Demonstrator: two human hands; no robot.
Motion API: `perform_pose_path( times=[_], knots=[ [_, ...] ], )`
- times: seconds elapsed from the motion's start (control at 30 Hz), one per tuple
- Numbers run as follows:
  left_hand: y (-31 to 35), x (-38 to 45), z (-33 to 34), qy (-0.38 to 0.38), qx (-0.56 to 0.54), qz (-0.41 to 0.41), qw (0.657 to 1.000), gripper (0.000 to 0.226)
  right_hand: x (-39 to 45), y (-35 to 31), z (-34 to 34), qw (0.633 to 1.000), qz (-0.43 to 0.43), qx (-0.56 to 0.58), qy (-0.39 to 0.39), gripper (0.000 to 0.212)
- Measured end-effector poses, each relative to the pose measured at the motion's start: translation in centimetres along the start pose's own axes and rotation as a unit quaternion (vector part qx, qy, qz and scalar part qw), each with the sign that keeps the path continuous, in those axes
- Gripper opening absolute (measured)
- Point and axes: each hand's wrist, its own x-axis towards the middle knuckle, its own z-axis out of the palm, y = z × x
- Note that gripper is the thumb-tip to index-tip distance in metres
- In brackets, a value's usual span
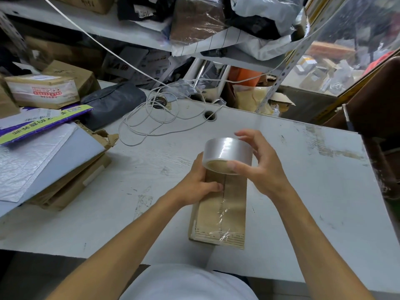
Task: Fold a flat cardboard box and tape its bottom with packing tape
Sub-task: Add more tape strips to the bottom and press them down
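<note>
Cluttered packing corner: white scuffed desk (303, 169) under grey shelving stuffed with plastic-wrapped bundles. Near the desk's front edge, roughly centred, I see the cardboard box (225, 211) lying long-ways, its far end pointing toward the back edge; a centre seam runs down its top face and a crinkled strip of clear tape sits along the near half of that seam and over the near end

My left hand (201, 182) is on the box's left side near its far end, fingers curled round the edge and thumb pressed flat on the top face, gripping the box. My right hand (259, 161) holds the roll of clear packing tape (227, 154) just above the far end of the box, thumb on the near rim of the roll, fingers spread and curved over its far side, so it's pinching the roll between thumb and fingers. Cannot tell if the roll touches the box or if tape is drawn out from it

At the desk's left edge: a stack of flat cardboard (71, 182) with a silver padded mailer (36, 156) on top, a purple and yellow-green strip across it. Toward the back left corner, sealed parcels (43, 89) and a dark grey bag (112, 100). White cord (151, 118) loops over the back middle of the desk beside a cable hole (209, 115)
</note>
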Motion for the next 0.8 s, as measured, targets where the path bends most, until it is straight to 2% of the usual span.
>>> perform_pose_path(
  times=[0.1,0.27,0.4,0.57,0.8],
  knots=[
    [-0.1,-0.1,-0.3,0.002,0.003,-0.004,1.0,0.086,0.8,-1.2,-0.4,0.997,-0.03,-0.063,-0.045,0.046],
    [0.7,-0.5,-0.2,0.009,0.017,0.009,1.0,0.079,0.3,-0.6,-2.4,0.996,-0.02,-0.067,-0.062,0.044],
    [0.9,-0.4,0.0,0.025,0.024,0.005,0.999,0.078,-0.4,-0.2,-4.4,0.993,-0.026,-0.101,-0.053,0.047],
    [0.6,-0.1,-0.7,0.046,-0.009,-0.004,0.999,0.068,-1.0,1.3,-7.4,0.978,0.012,-0.188,-0.09,0.051],
    [0.5,-0.4,-1.1,0.059,-0.026,-0.014,0.998,0.07,-1.3,5.0,-6.4,0.984,0.034,-0.155,-0.086,0.046]
  ],
)
